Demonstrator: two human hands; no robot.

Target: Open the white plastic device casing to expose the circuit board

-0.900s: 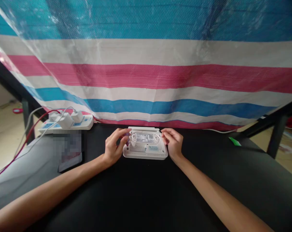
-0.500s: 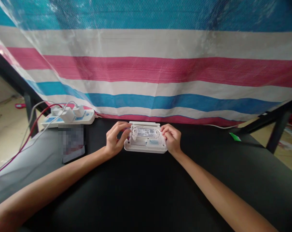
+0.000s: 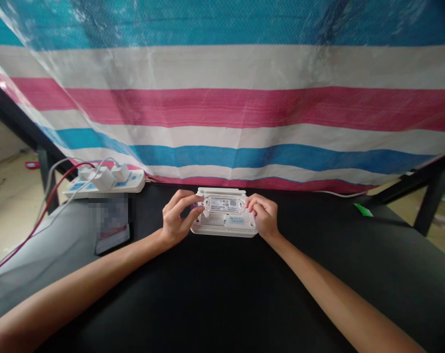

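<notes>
White device held at both ends on the black table

White plastic device [image 3: 225,219] lies underside up on the black table [image 3: 222,294], just before the striped tarp [image 3: 222,113]; left hand [image 3: 176,219] pinches its left end, fingers curled; right hand [image 3: 263,215] grips its right end; a power strip [image 3: 104,182] sits well to the left, beside a phone [image 3: 112,230].

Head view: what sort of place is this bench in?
Likely a makeshift workshop: a black table backed by a striped tarp, a loaded power strip, both hands on a white device.
</notes>
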